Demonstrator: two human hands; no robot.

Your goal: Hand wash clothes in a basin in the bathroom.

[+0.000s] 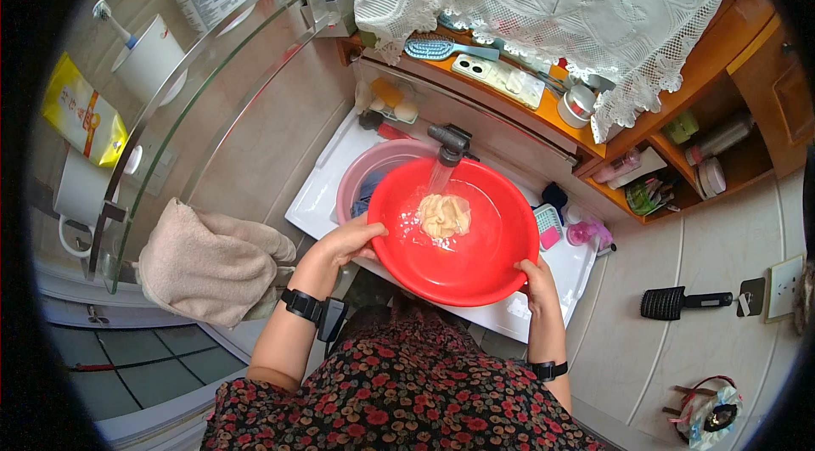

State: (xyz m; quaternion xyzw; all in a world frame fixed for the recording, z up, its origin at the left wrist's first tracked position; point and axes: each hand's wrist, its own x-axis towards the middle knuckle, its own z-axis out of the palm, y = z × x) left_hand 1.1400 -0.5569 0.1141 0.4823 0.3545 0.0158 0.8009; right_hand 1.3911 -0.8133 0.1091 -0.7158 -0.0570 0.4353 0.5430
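Note:
A round red plastic basin (490, 260) is held level between my two hands over a white sink (560, 298). My left hand (352, 241) grips its left rim, thumb on top. On the right rim, my right hand (536, 279) has hold the same way. Water streams from a dark faucet (451, 144) into the basin. A crumpled cream cloth (444, 215) lies in the water under the stream. Partly behind the red basin stands a pink basin (350, 186) with blue fabric (368, 190) in it.
A glass shelf (191, 88) with a cup (149, 59) and a tube juts out at left, above a hanging beige towel (210, 260). Behind the faucet, a wooden ledge holds a blue hairbrush (433, 48) and a phone (500, 78). A black brush (684, 301) hangs at right.

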